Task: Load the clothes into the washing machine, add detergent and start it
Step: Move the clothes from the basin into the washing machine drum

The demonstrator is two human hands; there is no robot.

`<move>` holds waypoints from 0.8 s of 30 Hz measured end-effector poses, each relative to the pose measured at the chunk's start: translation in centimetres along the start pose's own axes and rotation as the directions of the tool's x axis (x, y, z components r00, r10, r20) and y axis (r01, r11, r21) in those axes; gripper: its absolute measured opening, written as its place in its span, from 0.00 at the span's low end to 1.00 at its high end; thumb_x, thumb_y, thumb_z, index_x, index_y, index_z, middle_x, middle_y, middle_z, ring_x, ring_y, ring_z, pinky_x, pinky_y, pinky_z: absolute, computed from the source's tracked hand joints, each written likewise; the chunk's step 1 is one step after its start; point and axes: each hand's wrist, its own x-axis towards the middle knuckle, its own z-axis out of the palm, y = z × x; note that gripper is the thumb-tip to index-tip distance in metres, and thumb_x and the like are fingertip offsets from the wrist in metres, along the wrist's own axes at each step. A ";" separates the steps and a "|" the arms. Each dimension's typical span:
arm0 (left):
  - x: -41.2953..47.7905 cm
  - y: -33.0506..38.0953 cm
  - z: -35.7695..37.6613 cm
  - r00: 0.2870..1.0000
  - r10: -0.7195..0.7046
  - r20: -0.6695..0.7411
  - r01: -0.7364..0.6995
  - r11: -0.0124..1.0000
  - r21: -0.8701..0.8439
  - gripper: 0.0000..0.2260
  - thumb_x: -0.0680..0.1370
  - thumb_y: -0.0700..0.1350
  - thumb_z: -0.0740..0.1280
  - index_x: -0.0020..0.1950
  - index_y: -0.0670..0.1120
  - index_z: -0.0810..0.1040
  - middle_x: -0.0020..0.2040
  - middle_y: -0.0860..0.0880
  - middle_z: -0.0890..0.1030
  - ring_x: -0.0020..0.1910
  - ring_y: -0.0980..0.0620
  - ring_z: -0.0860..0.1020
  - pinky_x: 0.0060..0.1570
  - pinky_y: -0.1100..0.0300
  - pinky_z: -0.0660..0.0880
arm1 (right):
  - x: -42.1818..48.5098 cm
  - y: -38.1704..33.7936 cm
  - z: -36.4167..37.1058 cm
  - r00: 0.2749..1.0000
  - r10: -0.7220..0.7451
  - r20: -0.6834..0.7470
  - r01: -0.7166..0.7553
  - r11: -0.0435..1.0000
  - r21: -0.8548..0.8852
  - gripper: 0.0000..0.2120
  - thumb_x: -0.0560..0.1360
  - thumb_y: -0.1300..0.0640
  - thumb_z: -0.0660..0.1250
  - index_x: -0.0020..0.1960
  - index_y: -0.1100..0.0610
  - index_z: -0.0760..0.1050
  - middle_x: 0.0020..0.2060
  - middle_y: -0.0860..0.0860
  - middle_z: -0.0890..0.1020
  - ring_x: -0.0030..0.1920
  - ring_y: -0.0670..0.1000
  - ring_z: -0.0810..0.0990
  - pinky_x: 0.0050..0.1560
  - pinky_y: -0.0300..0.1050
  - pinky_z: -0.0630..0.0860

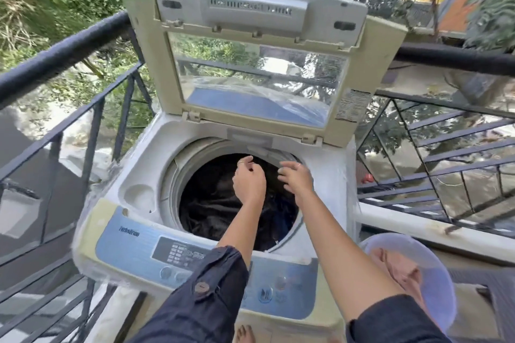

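A top-loading washing machine (133,184) stands in front of me with its lid (256,64) raised upright. Dark clothes (214,203) lie inside the round drum. Both my hands hover over the far side of the drum opening. My left hand (249,180) has loosely curled fingers and holds nothing that I can see. Just to its right, my right hand (296,177) has relaxed fingers pointing left, also with nothing in it. The blue control panel (139,248) runs along the near edge, partly covered by my sleeves.
A translucent lilac basin (434,267) with pinkish cloth in it sits at the lower right. Black balcony railing (69,47) wraps around the left and the back. A white ledge (434,234) runs on the right. My bare foot (245,334) shows below the machine.
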 end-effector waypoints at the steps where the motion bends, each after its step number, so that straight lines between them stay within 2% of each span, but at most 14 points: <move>1: -0.9 0.4 0.7 1.000 0.025 -0.016 -0.025 0.999 -0.033 0.13 0.77 0.44 0.58 0.59 0.51 0.75 0.54 0.50 0.82 0.55 0.47 0.78 0.55 0.53 0.73 | -0.1 -0.1 -1.1 0.999 -0.035 -0.038 0.037 0.999 0.035 0.08 0.74 0.63 0.63 0.48 0.54 0.78 0.45 0.52 0.82 0.41 0.48 0.79 0.39 0.37 0.73; 5: -4.4 1.8 4.2 0.994 0.106 -0.040 -0.109 0.990 -0.089 0.10 0.76 0.44 0.58 0.52 0.51 0.77 0.44 0.50 0.85 0.46 0.48 0.81 0.49 0.53 0.77 | 0.2 -0.1 -6.2 0.980 -0.126 -0.152 0.144 0.983 0.112 0.08 0.73 0.64 0.62 0.43 0.54 0.78 0.38 0.52 0.82 0.38 0.49 0.80 0.46 0.44 0.76; 9: -8.2 3.4 8.5 0.983 0.178 -0.046 -0.183 0.973 -0.140 0.10 0.76 0.42 0.58 0.49 0.51 0.79 0.40 0.52 0.85 0.42 0.48 0.82 0.45 0.57 0.76 | 0.3 0.2 -11.9 0.972 -0.148 -0.184 0.186 0.960 0.209 0.13 0.75 0.67 0.59 0.38 0.51 0.73 0.33 0.51 0.78 0.33 0.46 0.77 0.34 0.36 0.70; 13: -13.0 4.6 14.3 0.970 0.240 0.029 -0.233 0.960 -0.158 0.10 0.76 0.42 0.58 0.48 0.51 0.78 0.41 0.50 0.85 0.41 0.45 0.82 0.47 0.50 0.78 | 0.4 1.1 -19.4 0.953 -0.194 -0.232 0.237 0.956 0.171 0.11 0.75 0.68 0.59 0.42 0.56 0.76 0.32 0.49 0.78 0.32 0.45 0.77 0.30 0.35 0.71; 16: -16.0 4.5 19.5 0.965 0.239 0.108 -0.223 0.965 -0.142 0.10 0.77 0.41 0.58 0.49 0.50 0.78 0.44 0.44 0.85 0.44 0.42 0.82 0.48 0.47 0.78 | 0.9 2.3 -25.0 0.947 -0.201 -0.252 0.245 0.956 0.161 0.13 0.76 0.68 0.57 0.40 0.54 0.75 0.33 0.50 0.79 0.34 0.48 0.77 0.39 0.43 0.73; 18: -18.2 4.1 23.1 0.965 0.203 0.167 -0.177 0.971 -0.160 0.08 0.78 0.40 0.59 0.50 0.48 0.77 0.42 0.45 0.84 0.44 0.42 0.82 0.49 0.48 0.78 | 1.6 3.6 -29.0 0.947 -0.174 -0.269 0.221 0.963 0.157 0.14 0.76 0.68 0.57 0.39 0.52 0.74 0.34 0.52 0.80 0.34 0.49 0.78 0.41 0.43 0.74; 21: -20.6 2.5 27.9 0.955 0.163 0.249 -0.125 0.979 -0.160 0.07 0.77 0.41 0.60 0.50 0.49 0.76 0.44 0.46 0.84 0.47 0.43 0.82 0.52 0.49 0.77 | 2.8 6.1 -34.1 0.939 -0.132 -0.319 0.184 0.974 0.136 0.10 0.74 0.66 0.60 0.44 0.55 0.77 0.39 0.55 0.81 0.41 0.54 0.80 0.48 0.49 0.75; 24: -22.4 0.9 31.8 0.938 0.134 0.318 -0.096 0.987 -0.132 0.08 0.76 0.41 0.59 0.48 0.52 0.76 0.44 0.49 0.84 0.48 0.46 0.81 0.56 0.50 0.76 | 3.9 8.9 -38.8 0.910 -0.086 -0.405 0.153 0.979 0.136 0.06 0.72 0.63 0.66 0.46 0.56 0.80 0.39 0.52 0.82 0.44 0.52 0.79 0.51 0.47 0.74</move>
